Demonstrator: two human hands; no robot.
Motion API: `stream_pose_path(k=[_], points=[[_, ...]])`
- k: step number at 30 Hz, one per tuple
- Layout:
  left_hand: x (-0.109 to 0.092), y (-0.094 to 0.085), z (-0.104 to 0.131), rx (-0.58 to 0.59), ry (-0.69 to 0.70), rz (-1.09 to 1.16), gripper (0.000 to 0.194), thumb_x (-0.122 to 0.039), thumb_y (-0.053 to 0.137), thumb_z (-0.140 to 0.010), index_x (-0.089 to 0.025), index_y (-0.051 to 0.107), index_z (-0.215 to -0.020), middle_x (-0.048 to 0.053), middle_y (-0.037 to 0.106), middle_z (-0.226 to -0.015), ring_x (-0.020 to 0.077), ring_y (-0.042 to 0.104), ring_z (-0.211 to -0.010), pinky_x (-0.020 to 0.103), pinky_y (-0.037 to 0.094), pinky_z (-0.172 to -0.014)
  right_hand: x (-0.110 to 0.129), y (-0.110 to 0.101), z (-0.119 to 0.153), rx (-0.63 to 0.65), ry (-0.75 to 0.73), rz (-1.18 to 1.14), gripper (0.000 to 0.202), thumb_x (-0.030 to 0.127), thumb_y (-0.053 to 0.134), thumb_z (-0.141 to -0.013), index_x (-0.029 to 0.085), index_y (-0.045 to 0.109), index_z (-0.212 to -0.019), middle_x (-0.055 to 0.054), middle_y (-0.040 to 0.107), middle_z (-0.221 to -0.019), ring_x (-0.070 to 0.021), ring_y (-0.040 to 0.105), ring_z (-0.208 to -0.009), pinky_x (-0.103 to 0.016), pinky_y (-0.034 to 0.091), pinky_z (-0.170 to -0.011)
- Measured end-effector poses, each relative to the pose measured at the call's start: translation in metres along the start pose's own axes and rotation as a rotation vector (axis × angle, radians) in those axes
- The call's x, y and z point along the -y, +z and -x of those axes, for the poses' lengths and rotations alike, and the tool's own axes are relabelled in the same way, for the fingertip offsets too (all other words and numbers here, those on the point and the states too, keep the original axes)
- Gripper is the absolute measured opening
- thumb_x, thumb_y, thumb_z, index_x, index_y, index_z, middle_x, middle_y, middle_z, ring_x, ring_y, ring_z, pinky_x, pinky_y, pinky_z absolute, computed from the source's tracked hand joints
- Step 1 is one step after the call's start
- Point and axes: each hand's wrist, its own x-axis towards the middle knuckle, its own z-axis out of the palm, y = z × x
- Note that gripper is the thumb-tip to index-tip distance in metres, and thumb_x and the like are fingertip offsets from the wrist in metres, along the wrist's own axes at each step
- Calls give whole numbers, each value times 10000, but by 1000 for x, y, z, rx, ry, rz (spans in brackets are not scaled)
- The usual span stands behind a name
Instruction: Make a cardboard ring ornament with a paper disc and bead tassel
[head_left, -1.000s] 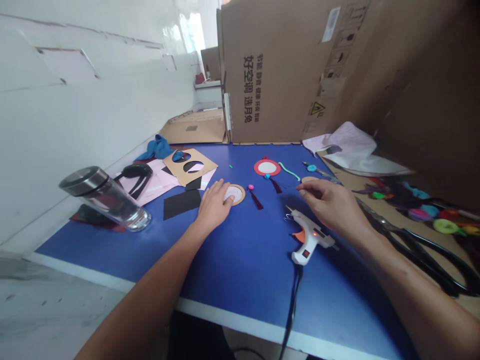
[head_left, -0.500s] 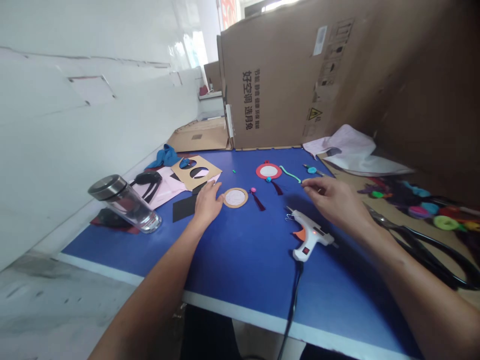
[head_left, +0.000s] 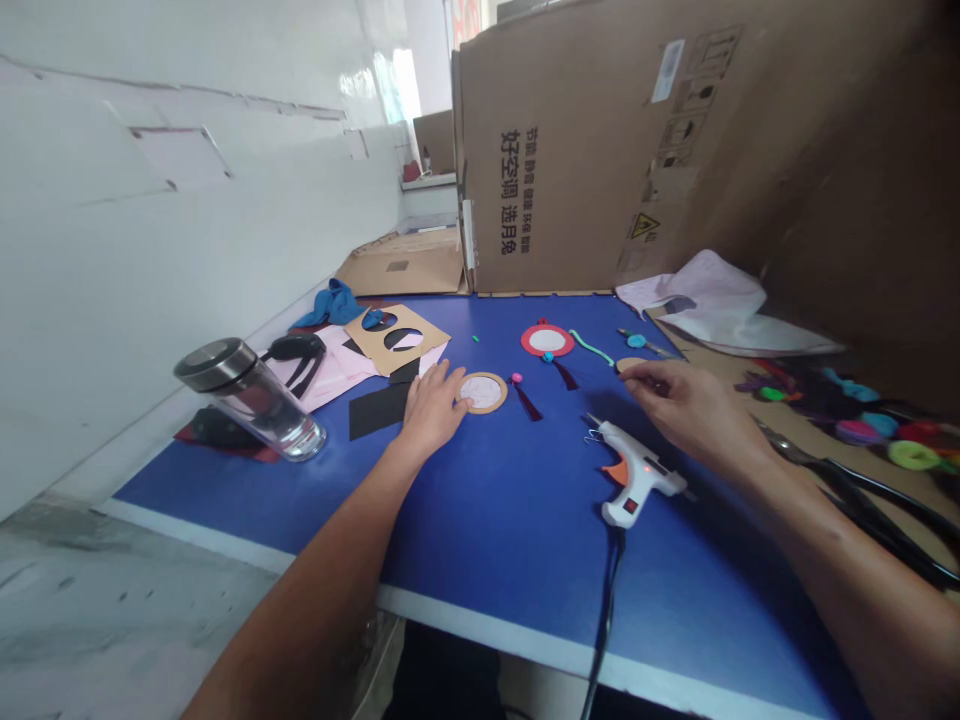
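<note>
Resting a thumb over the left rim of a tan-rimmed disc on the blue surface, half a second after lying just beside it, with the left grip loosely spread, clasping nothing. Bunching fingertips close together in front of a tan piece near the green cord, with any hold of the right grip impossible to tell.
</note>
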Motion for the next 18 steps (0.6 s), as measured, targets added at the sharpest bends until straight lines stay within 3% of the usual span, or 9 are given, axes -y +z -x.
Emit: stream_pose_path(k=[6,12,18], points=[[-9,1,5,33,-22,64,623,-372,706,-1045,-232,573,-1637,174,433,-1796,365,390,-1682,579,351,-1353,2,-1,2,-2,-9,41,280,368,575,-1006,263,822,-1085,-96,856,-1205,-357,805,-1093,-478,609,-970],[-13,7,3,-49,9,56,587,-372,681,-1054,-230,599,-1617,158,483,-1771,347,427,-1662,552,336,-1370,4,-2,3,-1,-46,57,283,360,571,-1001,277,835,-1061,-84,857,-1171,-338,804,-1059,-437,599,-946],[-18,8,0,-31,28,28,656,-414,741,-1015,-221,591,-1623,165,467,-1779,367,422,-1662,564,341,-1363,10,-2,3,7,-34,42,281,328,575,-998,276,846,-1057,-69,855,-1146,-314,804,-1003,-407,590,-870]])
